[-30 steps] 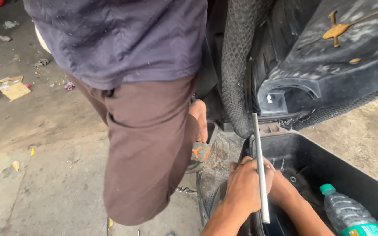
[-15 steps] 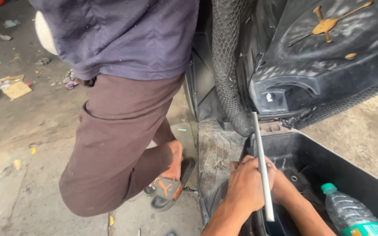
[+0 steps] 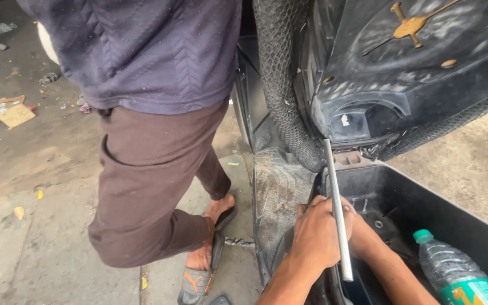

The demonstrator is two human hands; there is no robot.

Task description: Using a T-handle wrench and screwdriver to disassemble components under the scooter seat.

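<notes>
Landmark: black storage tub [image 3: 425, 197] of the tilted scooter. At its near-left rim the left hand [image 3: 318, 234] is curled, fingers pressed together on the edge; a grey metal rod [image 3: 337, 212] lies across its knuckles. Rod's long axis runs nearly upright, top toward the seat hinge, bottom past the wrist. Right hand [image 3: 365, 237] sits just behind, mostly hidden; its finger state cannot be told. Left is nearer. Water bottle [image 3: 453, 271] lies inside, right. A bystander's sandalled foot [image 3: 199, 271] stands left.
</notes>
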